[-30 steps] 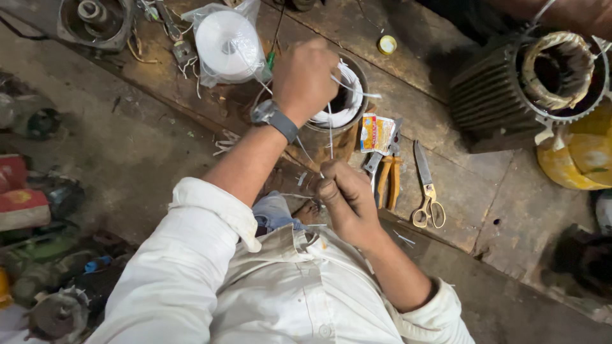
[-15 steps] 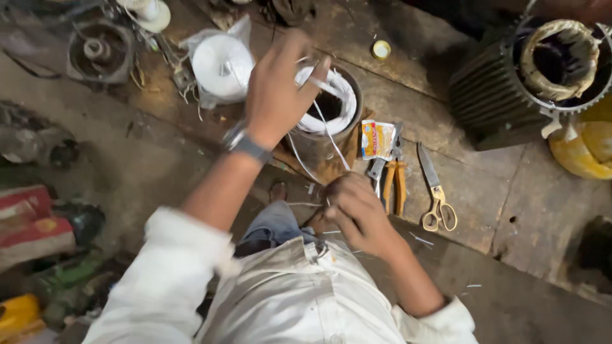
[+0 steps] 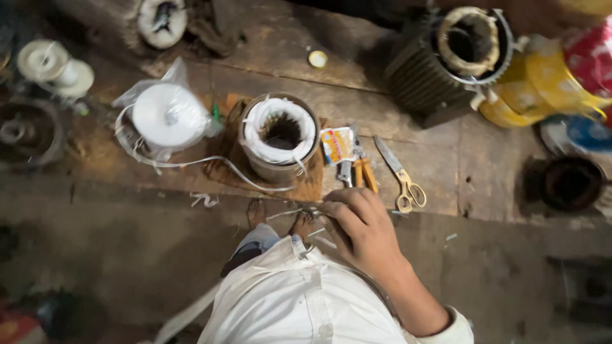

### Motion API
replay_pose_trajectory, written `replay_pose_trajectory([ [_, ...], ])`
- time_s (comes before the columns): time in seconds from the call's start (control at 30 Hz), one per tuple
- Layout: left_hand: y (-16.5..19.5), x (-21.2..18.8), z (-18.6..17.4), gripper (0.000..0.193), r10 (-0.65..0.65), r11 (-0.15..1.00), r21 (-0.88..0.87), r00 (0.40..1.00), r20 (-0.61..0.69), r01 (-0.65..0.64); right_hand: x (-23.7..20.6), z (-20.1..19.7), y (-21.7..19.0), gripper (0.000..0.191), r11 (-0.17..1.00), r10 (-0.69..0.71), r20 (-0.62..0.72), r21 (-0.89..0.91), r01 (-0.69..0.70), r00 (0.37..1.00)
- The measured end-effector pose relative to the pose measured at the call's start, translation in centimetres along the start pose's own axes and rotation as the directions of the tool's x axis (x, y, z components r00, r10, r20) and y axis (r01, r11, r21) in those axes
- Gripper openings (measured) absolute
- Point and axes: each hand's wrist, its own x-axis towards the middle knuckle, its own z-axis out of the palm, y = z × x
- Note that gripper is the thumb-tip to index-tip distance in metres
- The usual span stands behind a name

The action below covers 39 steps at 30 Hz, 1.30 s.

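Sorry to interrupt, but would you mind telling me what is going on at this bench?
A person in a white shirt is working over a wooden board. Only the right hand shows, its grip closed around thin white strands near the board's edge. Ahead stands a motor stator wrapped in white tape, with a white tape roll left of it and pliers and scissors to its right.

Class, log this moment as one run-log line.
right hand: pinching thin white strip near chest | left hand: out of view | motor stator: on bench, untouched | scissors: beside pliers
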Motion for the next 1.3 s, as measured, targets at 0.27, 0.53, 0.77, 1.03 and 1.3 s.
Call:
replay_pose_trajectory([
  [0.27, -7.8, -0.1, 3.1, 0.059, -0.657, 0.672, 0.720, 0.586, 0.474, 0.171, 2.1, -0.1, -0.5, 0.008, 0.898, 0.176, -0.052, 0.418, -0.139, 0.983],
  [0.53, -15.5, -1.8, 8.7, 0.025, -0.466, 0.871, 0.475, 0.513, 0.721, 0.124, 3.6, -1.7, -0.1, 0.022, 0.850, 0.008, 0.089, 0.524, -0.054, 0.996],
  [0.77, -11.7, 3.7, 3.0, 0.026, -0.415, 0.889, 0.388, 0.785, 0.460, 0.243, 3.9, -0.1, 0.0, 0.026, 0.619, 0.149, 0.326, 0.706, -0.345, 0.934],
  [1.03, -14.7, 0.9, 2.9, 0.023, -0.421, 0.885, 0.412, 0.755, 0.504, 0.218, 10.7, 1.8, -2.3, 0.059, 0.981, 0.091, -0.030, -0.168, -0.095, 0.995],
  [1.3, -16.2, 0.7, -1.1, 0.021, -0.390, 0.894, 0.404, 0.782, 0.487, 0.195, 12.2, 6.9, -2.5, 0.034, 0.961, 0.244, 0.087, -0.156, -0.229, 0.966],
])
